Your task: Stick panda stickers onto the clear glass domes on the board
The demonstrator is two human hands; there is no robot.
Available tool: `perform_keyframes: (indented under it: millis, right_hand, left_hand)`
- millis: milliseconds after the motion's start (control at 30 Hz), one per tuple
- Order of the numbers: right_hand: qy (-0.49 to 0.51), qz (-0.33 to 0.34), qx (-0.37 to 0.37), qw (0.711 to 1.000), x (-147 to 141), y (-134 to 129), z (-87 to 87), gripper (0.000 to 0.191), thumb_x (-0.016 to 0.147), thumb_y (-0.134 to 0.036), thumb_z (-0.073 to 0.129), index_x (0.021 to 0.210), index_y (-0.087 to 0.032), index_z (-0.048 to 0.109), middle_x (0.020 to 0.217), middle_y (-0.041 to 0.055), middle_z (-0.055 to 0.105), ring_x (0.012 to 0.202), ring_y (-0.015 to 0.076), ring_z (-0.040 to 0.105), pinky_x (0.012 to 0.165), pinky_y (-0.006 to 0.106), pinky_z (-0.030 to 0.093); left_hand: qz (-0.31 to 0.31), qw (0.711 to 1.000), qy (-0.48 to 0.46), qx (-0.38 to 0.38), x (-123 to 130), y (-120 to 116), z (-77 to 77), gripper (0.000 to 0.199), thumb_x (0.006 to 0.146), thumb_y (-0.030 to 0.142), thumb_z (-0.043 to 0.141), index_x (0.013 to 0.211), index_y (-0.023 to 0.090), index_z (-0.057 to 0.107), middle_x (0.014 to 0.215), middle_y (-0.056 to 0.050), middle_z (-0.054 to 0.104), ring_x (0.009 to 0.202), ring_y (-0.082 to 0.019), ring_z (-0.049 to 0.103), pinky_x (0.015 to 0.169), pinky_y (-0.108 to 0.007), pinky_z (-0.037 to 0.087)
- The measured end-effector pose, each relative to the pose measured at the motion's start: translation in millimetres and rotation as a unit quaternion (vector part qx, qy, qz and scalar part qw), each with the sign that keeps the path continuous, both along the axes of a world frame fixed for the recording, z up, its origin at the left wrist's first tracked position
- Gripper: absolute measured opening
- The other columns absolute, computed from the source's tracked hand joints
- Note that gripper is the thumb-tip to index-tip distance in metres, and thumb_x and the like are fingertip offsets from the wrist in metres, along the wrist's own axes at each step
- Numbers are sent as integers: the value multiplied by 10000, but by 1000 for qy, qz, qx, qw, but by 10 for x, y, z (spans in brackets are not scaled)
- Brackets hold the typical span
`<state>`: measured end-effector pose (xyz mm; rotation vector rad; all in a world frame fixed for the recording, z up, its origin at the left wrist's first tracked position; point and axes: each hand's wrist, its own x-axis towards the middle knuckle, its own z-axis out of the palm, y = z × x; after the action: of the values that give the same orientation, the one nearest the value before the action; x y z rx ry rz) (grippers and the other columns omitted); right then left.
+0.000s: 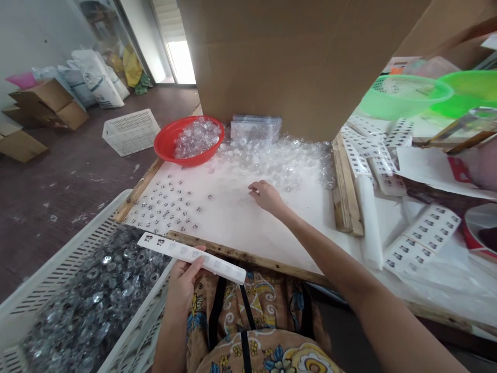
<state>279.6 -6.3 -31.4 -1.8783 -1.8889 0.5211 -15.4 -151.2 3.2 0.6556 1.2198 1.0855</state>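
Observation:
My left hand (187, 274) is closed around a folded white sticker strip (217, 265) near the table's front edge. Two panda stickers show at the strip's left end. Above the white tabletop (233, 212) is my right hand (266, 197), its fingers curled with thumb and fingertips close together; anything between them is too small to make out. Clear plastic pieces (279, 160) are heaped beyond it. Many small panda-marked pieces (166, 204) lie spread over the left of the tabletop. A red basin (163, 147) at the back left holds more clear pieces.
A white crate (128, 199) full of clear pieces stands at the lower left. Wooden strips (347, 202) edge the work surface. Cardboard (295, 62) rises behind it. Sticker sheets (435, 228) and green baskets (404, 98) are on the right.

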Motion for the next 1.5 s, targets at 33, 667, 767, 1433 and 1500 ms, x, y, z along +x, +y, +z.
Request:
perform_keyframes:
  millis: [33,667,767,1433,1500]
  right_hand:
    - [-2,-7,-3,1000,35,-23,-11,239,921,-176,551,1140,-160,645,1132,122,616,847,168,641,754,270,468]
    - [-54,93,72,992,-388,310,-155,515,966,-277,440,1458,-132,409,1546,178,337,1404,319,352,1122,485,346]
    - [-74,125,52,988,-476,457,-170,600,984,-359,414,1505,-81,308,1588,201,216,1467,320,224,1177,486,250]
    - [-39,194,107,974,-1224,957,-68,448,973,-246,462,1404,-128,487,1483,163,448,1385,302,377,1151,525,273]
    - [-65,152,98,981,-1137,1256,-80,447,943,-134,461,1386,-97,502,1488,183,432,1376,312,374,1131,493,308]
  left_hand:
    - [0,1000,-5,-1,-13,0,-12,482,625,351,851,1017,105,715,788,-68,716,689,-182,661,635,-278,557]
    - [21,999,-24,-24,-88,113,-19,475,586,361,869,974,120,739,766,-62,706,677,-190,651,621,-288,553]
    - [14,999,-12,-34,-67,164,13,496,575,381,870,978,121,743,740,-57,699,661,-187,640,609,-287,549]
    - [61,997,-5,-53,-62,428,62,358,625,349,847,908,146,763,752,-56,711,685,-178,645,649,-263,532]
    - [46,997,0,-59,-87,445,72,364,615,355,852,899,145,764,748,-60,712,685,-187,647,656,-274,535]
